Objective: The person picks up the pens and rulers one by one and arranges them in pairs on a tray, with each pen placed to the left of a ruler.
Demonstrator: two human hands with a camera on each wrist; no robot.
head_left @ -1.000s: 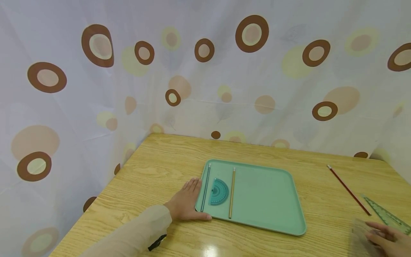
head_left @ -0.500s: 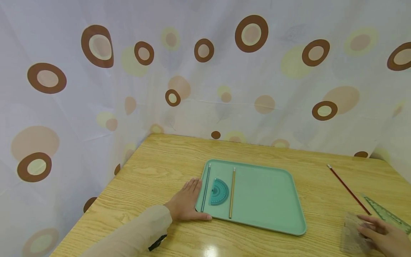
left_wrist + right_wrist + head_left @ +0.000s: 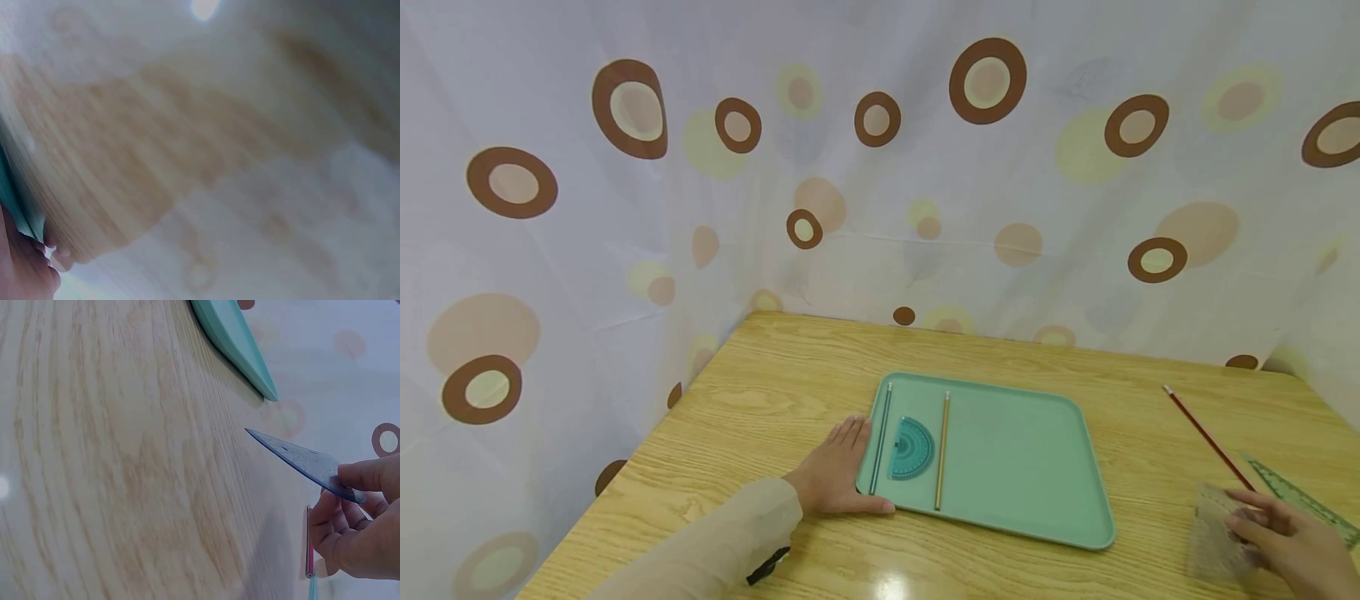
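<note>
My left hand lies at the near left corner of a green tray, fingers straight along its left rim and thumb along the front rim. In the tray are a blue pencil, a teal protractor and a yellow pencil. To the right of the tray, my right hand pinches a clear, flat plastic piece between thumb and fingers. The right wrist view shows this thin piece tilted above the table, with fine curved markings and a bluish edge. Its exact kind is unclear.
A red pencil lies on the wooden table right of the tray. Beside it is a greenish clear triangular ruler, partly behind the right hand. A patterned curtain closes off the back and sides.
My right hand has moved left and slightly away from me, bringing the clear plastic piece further into view. My left hand and the tray have stayed put.
</note>
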